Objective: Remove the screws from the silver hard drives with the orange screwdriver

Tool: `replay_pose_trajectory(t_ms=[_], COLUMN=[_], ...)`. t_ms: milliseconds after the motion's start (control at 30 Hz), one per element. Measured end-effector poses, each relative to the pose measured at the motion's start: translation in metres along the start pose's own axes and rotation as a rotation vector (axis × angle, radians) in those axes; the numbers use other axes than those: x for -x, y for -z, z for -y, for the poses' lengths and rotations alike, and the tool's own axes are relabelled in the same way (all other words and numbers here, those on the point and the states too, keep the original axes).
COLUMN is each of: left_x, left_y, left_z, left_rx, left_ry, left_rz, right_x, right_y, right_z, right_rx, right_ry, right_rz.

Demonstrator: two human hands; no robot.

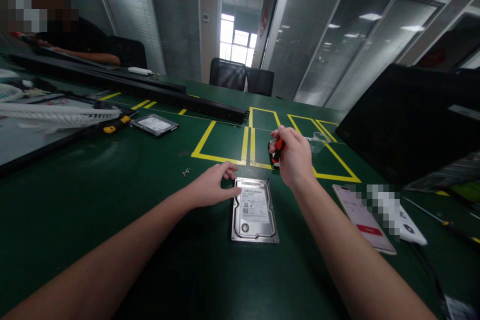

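A silver hard drive [257, 210] with a white label lies flat on the green table in front of me. My left hand [212, 185] is at its upper left corner, the thumb touching the left edge and the fingers spread apart from it, slightly bent. Beyond the drive's upper right corner, my right hand [294, 152] is raised with its fingers wrapped round a red and black screwdriver [279, 147], its lower end pointing down. Part of a dark object shows behind that hand; I cannot make out what it is. Several tiny screws [186, 172] lie left of my left hand.
A second hard drive [155, 124] and a yellow-black screwdriver [117, 124] lie at the left, near a white basket [67, 114]. Long black bars [150, 89] cross behind. At the right are a clear cup [320, 143], a phone [365, 220] and a monitor [412, 120]. A person sits far left.
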State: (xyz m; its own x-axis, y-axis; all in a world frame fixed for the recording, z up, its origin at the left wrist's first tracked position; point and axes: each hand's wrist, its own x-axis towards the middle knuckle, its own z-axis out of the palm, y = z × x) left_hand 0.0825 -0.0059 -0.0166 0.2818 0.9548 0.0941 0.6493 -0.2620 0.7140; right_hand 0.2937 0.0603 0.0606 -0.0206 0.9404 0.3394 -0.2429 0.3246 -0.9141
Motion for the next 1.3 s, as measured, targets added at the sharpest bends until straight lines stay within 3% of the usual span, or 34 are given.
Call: replay_pose_trajectory(t_ms=[300, 500, 800, 1033, 1300], left_x=[0.0007, 0.0001, 0.0008, 0.0011, 0.0003], left_y=[0.0000, -0.0002, 0.0007, 0.0017, 0.0006], left_z=[-0.0026, -0.0030, -0.0043, -0.0053, -0.0027], left_rx=[0.007, 0.012, 0.016, 0.004, 0.007], left_ry=[-0.004, 0.005, 0.007, 0.024, 0.010], left_rz=[-0.010, -0.006, -0.012, 0.004, 0.002], right_x=[0.0007, 0.0006, 0.0011, 0.0020, -0.0002], right_y=[-0.0004, -0.0014, -0.0014, -0.0036, 0.0014], right_z=[0.0020, 0.0026, 0.0026, 0.0034, 0.0013], right_rx=[-0.061, -0.034, -0.024, 0.002, -0.053], right_ry=[0.014, 0.039, 0.029, 0.015, -0.005], right_rz=[0.036, -0.041, -0.005, -0.061, -0.004])
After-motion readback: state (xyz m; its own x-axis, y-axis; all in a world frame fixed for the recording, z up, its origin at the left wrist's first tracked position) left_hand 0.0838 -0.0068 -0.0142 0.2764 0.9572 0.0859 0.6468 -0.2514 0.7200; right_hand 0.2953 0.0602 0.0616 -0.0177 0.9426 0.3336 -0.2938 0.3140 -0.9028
